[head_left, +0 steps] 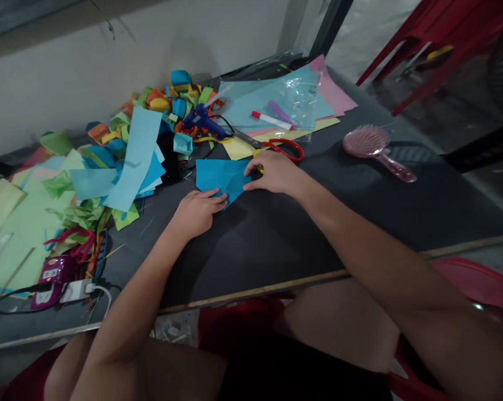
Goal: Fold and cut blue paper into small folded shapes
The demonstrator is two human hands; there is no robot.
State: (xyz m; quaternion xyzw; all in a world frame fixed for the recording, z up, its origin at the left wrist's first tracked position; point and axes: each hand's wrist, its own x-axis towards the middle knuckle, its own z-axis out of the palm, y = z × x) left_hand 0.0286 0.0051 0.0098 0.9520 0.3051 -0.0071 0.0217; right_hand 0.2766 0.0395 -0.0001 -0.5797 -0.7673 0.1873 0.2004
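Note:
A blue sheet of paper (221,175) with creases lies on the dark table in the head view. My left hand (198,210) rests on its lower left part, fingers stretched out and lying on the paper. At the sheet's right edge, my right hand (274,172) pinches the paper between thumb and fingers. Just behind the right hand lies a pair of scissors (282,149) with red handles; a yellow part near its pivot is partly covered by the fingers.
A glue gun (205,120) lies by a heap of folded colored paper pieces (159,100). Paper strips (136,159) and a purple power adapter (53,281) are at left. A marker (272,120) rests on paper sheets (243,106) behind; a pink hairbrush (374,146) lies at right.

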